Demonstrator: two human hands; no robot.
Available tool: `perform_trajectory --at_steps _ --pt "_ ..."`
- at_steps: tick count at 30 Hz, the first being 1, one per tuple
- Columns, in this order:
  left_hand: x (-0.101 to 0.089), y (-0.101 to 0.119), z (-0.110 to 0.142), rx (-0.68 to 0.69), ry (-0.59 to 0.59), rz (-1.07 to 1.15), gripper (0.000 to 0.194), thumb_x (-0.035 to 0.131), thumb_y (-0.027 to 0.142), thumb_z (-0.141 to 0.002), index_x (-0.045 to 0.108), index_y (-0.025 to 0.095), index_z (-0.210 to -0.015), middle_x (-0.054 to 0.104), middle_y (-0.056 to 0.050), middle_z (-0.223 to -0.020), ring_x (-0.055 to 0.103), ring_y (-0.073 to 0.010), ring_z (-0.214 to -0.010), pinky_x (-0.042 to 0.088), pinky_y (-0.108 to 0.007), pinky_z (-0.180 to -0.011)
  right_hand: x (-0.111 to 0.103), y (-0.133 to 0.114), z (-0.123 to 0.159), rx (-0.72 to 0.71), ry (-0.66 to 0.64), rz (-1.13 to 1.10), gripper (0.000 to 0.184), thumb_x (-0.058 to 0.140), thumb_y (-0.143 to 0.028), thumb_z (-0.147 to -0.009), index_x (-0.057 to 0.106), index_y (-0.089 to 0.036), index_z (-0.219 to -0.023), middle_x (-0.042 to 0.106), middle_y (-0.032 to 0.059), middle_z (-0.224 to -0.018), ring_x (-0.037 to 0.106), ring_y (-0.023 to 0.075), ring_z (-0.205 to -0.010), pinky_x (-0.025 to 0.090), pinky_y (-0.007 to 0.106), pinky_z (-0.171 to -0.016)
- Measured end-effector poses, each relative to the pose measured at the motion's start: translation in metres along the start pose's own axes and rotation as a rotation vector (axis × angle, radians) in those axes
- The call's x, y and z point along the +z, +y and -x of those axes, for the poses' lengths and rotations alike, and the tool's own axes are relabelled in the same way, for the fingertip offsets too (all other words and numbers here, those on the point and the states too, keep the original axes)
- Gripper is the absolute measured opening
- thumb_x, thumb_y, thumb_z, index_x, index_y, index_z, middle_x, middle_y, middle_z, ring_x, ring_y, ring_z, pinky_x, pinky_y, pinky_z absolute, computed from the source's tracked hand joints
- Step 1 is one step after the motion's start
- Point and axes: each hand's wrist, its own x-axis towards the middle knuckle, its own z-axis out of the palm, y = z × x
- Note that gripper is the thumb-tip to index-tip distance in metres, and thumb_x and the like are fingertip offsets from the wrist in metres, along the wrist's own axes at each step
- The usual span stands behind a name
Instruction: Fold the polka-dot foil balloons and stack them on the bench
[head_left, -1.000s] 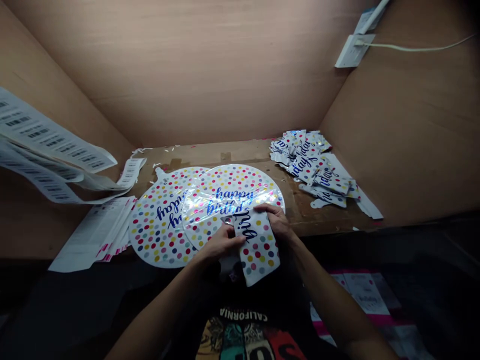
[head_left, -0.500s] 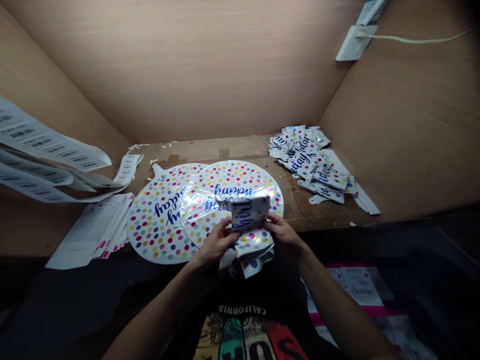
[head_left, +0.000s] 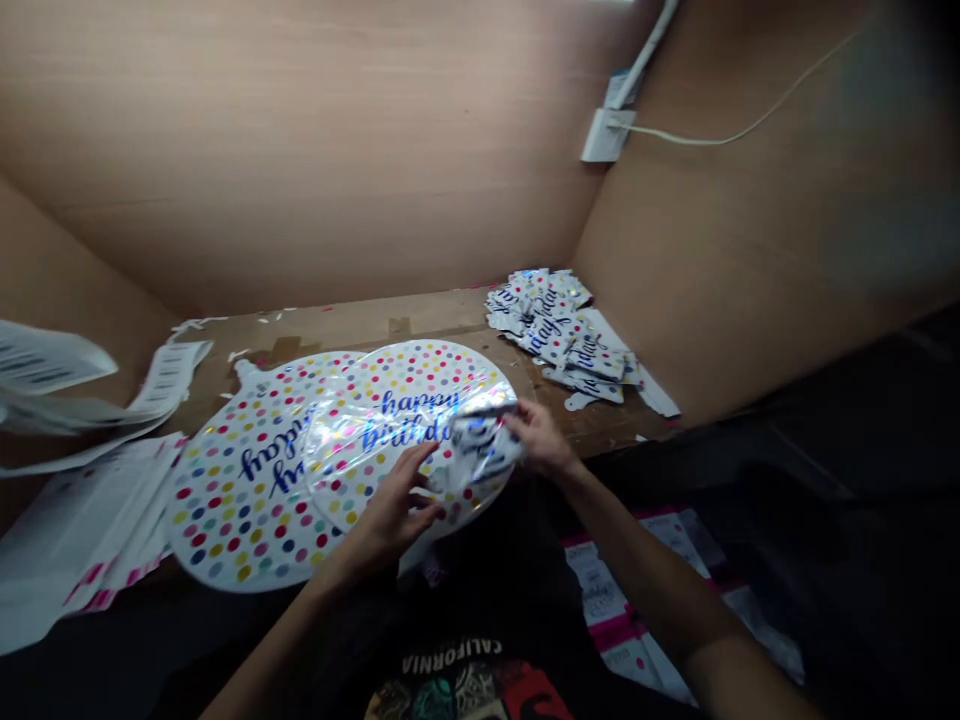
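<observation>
Two round foil balloons with coloured polka dots and blue "happy birthday" lettering lie flat on the wooden table. The lower one (head_left: 225, 500) sits to the left, partly under the glossy upper one (head_left: 405, 395). My right hand (head_left: 544, 440) pinches a crumpled, folded foil balloon (head_left: 480, 450) against the upper balloon's right edge. My left hand (head_left: 390, 510) lies beside that bundle, its fingers apart over the upper balloon and holding nothing. Part of the bundle is hidden by my fingers.
A heap of folded foil balloons (head_left: 559, 335) lies at the back right. Barcode label strips (head_left: 169, 375) hang at the left above white pink-edged packaging (head_left: 90, 520). More printed packaging (head_left: 622, 620) lies below the table at right. Wooden walls surround the table.
The folded balloon has dropped from between my raised hands onto the upper balloon's edge, and my left hand has let go of it. The view has swung left.
</observation>
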Motion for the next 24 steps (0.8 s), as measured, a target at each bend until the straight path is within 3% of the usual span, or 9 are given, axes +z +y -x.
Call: perform_trajectory --at_steps 2,5,7,9,13,16,18,20,24 --pt "-0.013 -0.015 0.002 0.006 -0.07 -0.145 0.054 0.062 0.033 -0.093 0.05 0.031 -0.146 0.053 -0.01 -0.145 0.063 -0.0237 -0.111 0.059 -0.038 -0.086 -0.062 -0.031 -0.033 -0.165 0.307 0.186 0.042 0.074 -0.049 -0.08 0.067 -0.017 -0.107 0.073 0.0079 -0.096 0.066 0.0202 -0.081 0.055 0.032 -0.075" --pt "-0.034 -0.031 0.004 0.023 -0.196 -0.496 0.035 0.074 0.038 -0.085 0.066 0.026 -0.116 0.061 -0.009 -0.129 0.059 -0.0305 -0.116 0.051 -0.046 -0.097 -0.156 -0.077 -0.071 -0.136 0.656 0.607 0.051 0.061 -0.05 -0.09 0.065 -0.009 -0.122 0.073 0.0167 -0.106 0.067 0.0269 -0.095 0.055 0.037 -0.083" --pt "-0.041 -0.037 0.004 0.022 -0.223 -0.69 0.037 0.081 0.039 -0.076 0.067 0.024 -0.107 0.062 -0.01 -0.124 0.056 -0.0333 -0.111 0.048 -0.047 -0.094 -0.191 -0.086 -0.086 -0.041 0.727 1.041 0.056 0.063 -0.045 -0.092 0.063 -0.005 -0.131 0.068 0.0248 -0.122 0.063 0.0329 -0.113 0.05 0.044 -0.098" --pt "-0.043 -0.043 0.002 0.038 -0.23 -0.781 0.033 0.079 0.039 -0.077 0.065 0.023 -0.102 0.063 -0.011 -0.118 0.056 -0.0317 -0.103 0.046 -0.044 -0.089 -0.198 -0.073 -0.093 -0.014 0.594 1.38 0.058 0.06 -0.043 -0.096 0.059 -0.008 -0.143 0.058 0.0274 -0.142 0.054 0.036 -0.13 0.04 0.05 -0.111" --pt "-0.037 -0.049 -0.004 0.082 -0.262 -0.698 0.02 0.061 0.042 -0.095 0.062 0.022 -0.091 0.064 -0.008 -0.105 0.058 -0.0256 -0.094 0.043 -0.036 -0.084 -0.182 -0.025 -0.091 0.022 0.222 1.6 0.054 0.039 -0.044 -0.107 0.049 -0.023 -0.157 0.038 0.0182 -0.165 0.032 0.0391 -0.15 0.023 0.064 -0.119" --pt "-0.035 -0.045 -0.007 0.025 -0.278 -0.609 0.028 0.052 0.041 -0.1 0.063 0.021 -0.085 0.065 -0.008 -0.096 0.06 -0.0236 -0.09 0.043 -0.034 -0.084 -0.171 -0.014 -0.083 0.108 0.245 1.59 0.06 0.04 -0.05 -0.107 0.045 -0.023 -0.16 0.034 0.021 -0.166 0.027 0.0455 -0.152 0.019 0.073 -0.116" --pt "-0.036 -0.041 -0.011 -0.015 -0.281 -0.567 0.032 0.049 0.04 -0.102 0.065 0.021 -0.082 0.066 -0.009 -0.093 0.06 -0.0231 -0.089 0.043 -0.032 -0.083 -0.15 -0.018 -0.075 -0.023 0.322 1.558 0.069 0.047 -0.055 -0.103 0.043 -0.018 -0.161 0.034 0.0251 -0.165 0.029 0.0479 -0.151 0.02 0.073 -0.115" --pt "-0.04 -0.038 -0.015 -0.054 -0.28 -0.536 0.033 0.047 0.039 -0.102 0.066 0.021 -0.081 0.067 -0.008 -0.09 0.06 -0.0223 -0.085 0.042 -0.031 -0.08 -0.108 -0.022 -0.057 -0.28 0.253 1.462 0.072 0.054 -0.056 -0.1 0.045 -0.015 -0.159 0.041 0.0254 -0.161 0.037 0.0445 -0.147 0.028 0.065 -0.117" --pt "-0.046 -0.034 -0.024 -0.154 -0.254 -0.487 0.036 0.045 0.039 -0.102 0.066 0.02 -0.079 0.067 -0.007 -0.083 0.057 -0.0204 -0.075 0.039 -0.03 -0.073 0.013 -0.006 0.007 -0.53 -0.433 1.205 0.064 0.067 -0.058 -0.093 0.062 -0.018 -0.143 0.067 0.0168 -0.132 0.06 0.0329 -0.121 0.044 0.045 -0.106"
